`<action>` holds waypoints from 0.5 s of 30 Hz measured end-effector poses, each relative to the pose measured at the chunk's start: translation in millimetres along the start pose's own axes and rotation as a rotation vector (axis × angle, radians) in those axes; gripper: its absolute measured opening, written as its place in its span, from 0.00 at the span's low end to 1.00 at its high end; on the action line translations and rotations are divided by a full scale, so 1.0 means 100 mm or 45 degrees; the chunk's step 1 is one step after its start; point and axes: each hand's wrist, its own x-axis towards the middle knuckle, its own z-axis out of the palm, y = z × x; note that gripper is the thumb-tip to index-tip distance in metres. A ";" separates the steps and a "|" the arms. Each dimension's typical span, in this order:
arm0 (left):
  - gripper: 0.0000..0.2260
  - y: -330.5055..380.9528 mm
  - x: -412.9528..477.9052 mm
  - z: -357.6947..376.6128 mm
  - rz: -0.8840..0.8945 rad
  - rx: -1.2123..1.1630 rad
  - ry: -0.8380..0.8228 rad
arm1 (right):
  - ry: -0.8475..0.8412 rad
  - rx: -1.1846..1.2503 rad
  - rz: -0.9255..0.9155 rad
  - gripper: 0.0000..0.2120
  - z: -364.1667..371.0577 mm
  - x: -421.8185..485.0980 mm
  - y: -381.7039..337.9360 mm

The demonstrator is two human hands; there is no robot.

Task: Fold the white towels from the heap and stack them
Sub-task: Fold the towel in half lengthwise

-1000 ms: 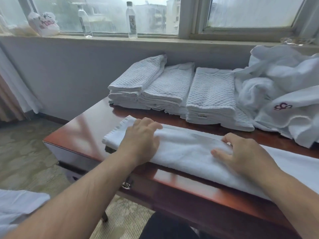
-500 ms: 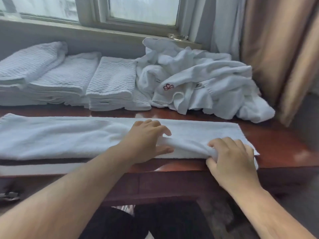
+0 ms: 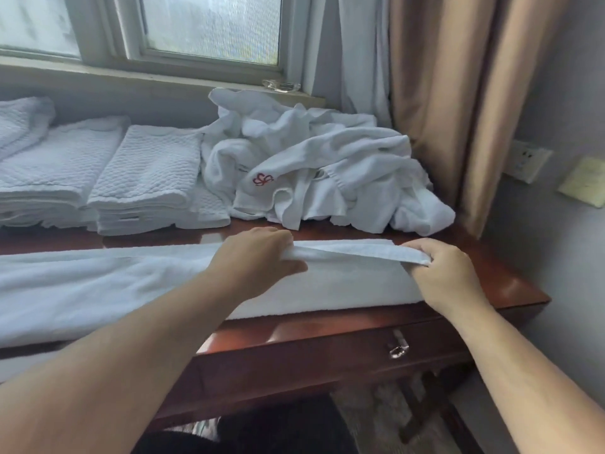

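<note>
Seen from the head camera: pinching a lifted edge of the long white towel (image 3: 131, 290) with the left hand (image 3: 255, 260), thumb below, fingers curled over, forearm stretched forward. Gripping the same edge at its right corner with the right hand (image 3: 448, 273), knuckles up. Spread along the near side of the desk (image 3: 491, 283), in front of the heap (image 3: 320, 168) and the folded stacks (image 3: 147, 178).
</note>
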 end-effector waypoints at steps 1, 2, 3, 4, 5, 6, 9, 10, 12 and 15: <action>0.18 -0.03 0.05 0.00 -0.010 0.030 0.017 | -0.056 0.136 0.083 0.04 0.01 0.09 0.04; 0.19 -0.07 0.09 0.00 -0.023 0.055 0.027 | -0.085 0.268 0.160 0.04 0.03 0.17 0.06; 0.19 -0.11 0.13 0.00 -0.037 0.064 0.032 | -0.090 0.363 0.218 0.09 0.05 0.26 0.09; 0.19 -0.16 0.16 0.00 -0.045 0.061 0.033 | -0.095 0.408 0.263 0.13 0.08 0.33 0.11; 0.19 -0.21 0.19 0.01 -0.044 0.057 0.033 | -0.106 0.380 0.293 0.17 0.12 0.41 0.12; 0.18 -0.27 0.22 0.02 -0.036 0.056 0.033 | -0.120 0.295 0.306 0.19 0.17 0.48 0.12; 0.18 -0.37 0.31 0.08 -0.003 0.077 0.036 | -0.148 -0.009 0.318 0.21 0.33 0.62 0.13; 0.18 -0.39 0.35 0.11 -0.002 0.088 0.035 | -0.155 -0.072 0.326 0.21 0.38 0.66 0.13; 0.18 -0.43 0.43 0.18 -0.020 0.095 0.014 | -0.172 -0.171 0.341 0.21 0.46 0.73 0.15; 0.19 -0.49 0.47 0.28 -0.084 0.081 -0.048 | -0.151 -0.290 0.347 0.20 0.54 0.74 0.23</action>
